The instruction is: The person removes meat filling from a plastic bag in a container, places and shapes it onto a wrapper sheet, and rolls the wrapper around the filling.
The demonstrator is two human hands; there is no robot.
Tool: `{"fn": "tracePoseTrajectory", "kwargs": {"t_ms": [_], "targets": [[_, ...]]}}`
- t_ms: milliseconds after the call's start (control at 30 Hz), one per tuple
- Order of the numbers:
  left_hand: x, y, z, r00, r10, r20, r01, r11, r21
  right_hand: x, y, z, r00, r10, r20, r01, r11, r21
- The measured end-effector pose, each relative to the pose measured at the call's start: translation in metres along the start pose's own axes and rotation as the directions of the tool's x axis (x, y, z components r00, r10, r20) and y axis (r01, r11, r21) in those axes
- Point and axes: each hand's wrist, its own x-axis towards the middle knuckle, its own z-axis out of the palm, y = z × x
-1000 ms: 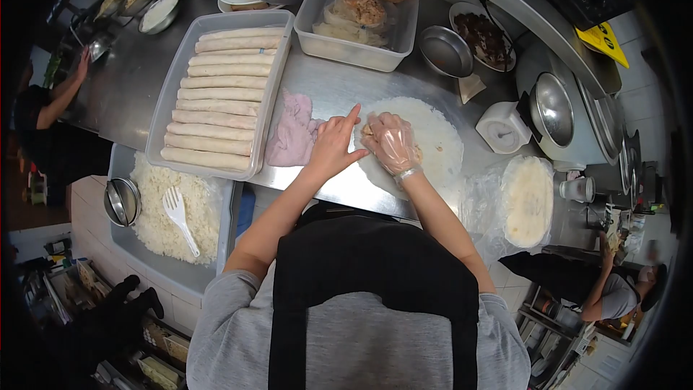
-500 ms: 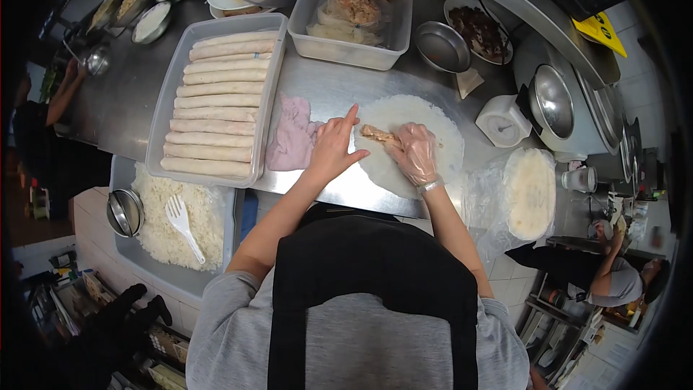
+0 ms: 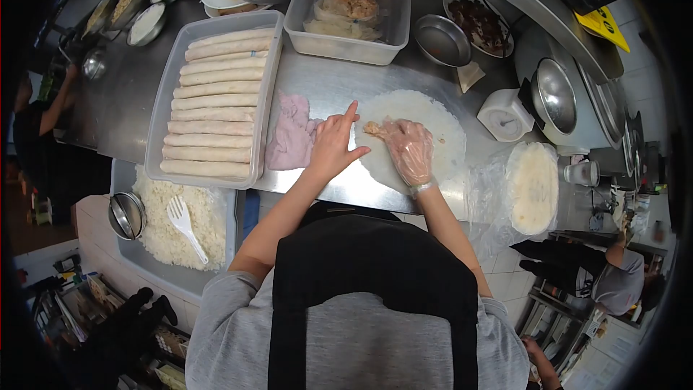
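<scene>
The bare left hand [image 3: 332,143] lies empty, fingers spread, beside the round, thin white wrapper [image 3: 442,119] on the shiny steel bench [image 3: 317,72]. There, less of the lumpy orange-brown filling [image 3: 375,129] shows now: the clear-plastic-gloved right hand [image 3: 410,150] has curled over it, still working it, though gripping or pressing I can't tell.

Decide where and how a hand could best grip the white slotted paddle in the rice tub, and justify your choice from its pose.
The white paddle is probably best gripped by its slim handle, from above and from the picture's lower right: the handle slants that way, uncovered, while the broader slotted head points away over the rice.
</scene>
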Motion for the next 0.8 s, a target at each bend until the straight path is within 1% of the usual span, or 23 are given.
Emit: {"fn": "tracePoseTrajectory", "kwargs": {"t_ms": [67, 100, 200, 267, 300, 333, 367, 400, 467, 500, 567, 700, 767, 800], "targets": [[0.0, 0.0, 0.0, 1.0, -0.001, 0.007, 0.001, 1.0, 0.002, -0.007, 0.005, -0.001, 0.994, -0.021, -0.108, 0.026, 0.998, 0.049], [0.0, 0.0, -0.001, 1.0, 0.001, 0.013, -0.001, 1.0, 0.005, -0.009, 0.01, 0.0, 0.994, -0.021, -0.109, 0.026, 0.998, 0.049], [0.0, 0.0, -0.001, 1.0, 0.014, 0.023, -0.015, 1.0, 0.027, -0.013, 0.014, -0.001, 0.996, -0.027, -0.088, 0.03, 0.999, 0.04], [0.003, 0.004, -0.003, 0.999, 0.023, 0.041, -0.025, 0.998, 0.059, -0.013, 0.012, -0.01, 0.993, 0.103, -0.065, -0.092, 0.984, 0.154], [0.005, 0.007, -0.005, 0.998, 0.021, 0.056, -0.026, 0.996, 0.088, -0.012, 0.014, -0.013, 0.992, 0.104, -0.067, -0.093, 0.984, 0.151], [0.007, 0.009, -0.006, 0.998, 0.022, 0.058, -0.027, 0.996, 0.087, -0.012, 0.017, -0.015, 0.996, 0.088, -0.031, -0.083, 0.986, 0.147], [0.01, 0.011, -0.007, 0.995, 0.059, 0.08, -0.063, 0.997, 0.051, -0.012, 0.019, -0.016, 0.997, 0.074, 0.004, -0.074, 0.987, 0.145], [0.012, 0.012, -0.008, 0.99, 0.097, 0.101, -0.099, 0.995, 0.015, -0.012, 0.02, -0.014, 0.997, 0.079, 0.004, -0.079, 0.986, 0.145], [0.011, 0.009, -0.003, 0.99, 0.104, 0.099, -0.106, 0.994, 0.014, -0.007, 0.021, -0.008, 0.997, 0.044, 0.06, -0.057, 0.972, 0.227], [0.012, 0.006, -0.002, 0.99, 0.106, 0.09, -0.108, 0.994, 0.014, -0.004, 0.021, -0.007, 0.997, 0.046, 0.055, -0.058, 0.972, 0.227], [0.012, 0.003, 0.0, 0.99, 0.117, 0.077, -0.118, 0.993, 0.015, 0.0, 0.018, -0.006, 1.0, -0.006, 0.022, 0.003, 0.988, 0.153], [0.011, 0.003, 0.002, 0.992, 0.108, 0.068, -0.11, 0.994, 0.018, 0.01, 0.008, -0.004, 1.0, -0.021, 0.015, 0.018, 0.988, 0.155], [0.01, 0.003, 0.001, 0.992, 0.111, 0.066, -0.112, 0.994, 0.017, 0.013, 0.004, 0.001, 0.998, -0.054, 0.018, 0.053, 0.997, 0.057], [0.011, 0.003, 0.001, 0.992, 0.114, 0.063, -0.115, 0.993, 0.012, 0.015, 0.002, 0.004, 0.998, -0.056, 0.017, 0.055, 0.997, 0.058]]}}
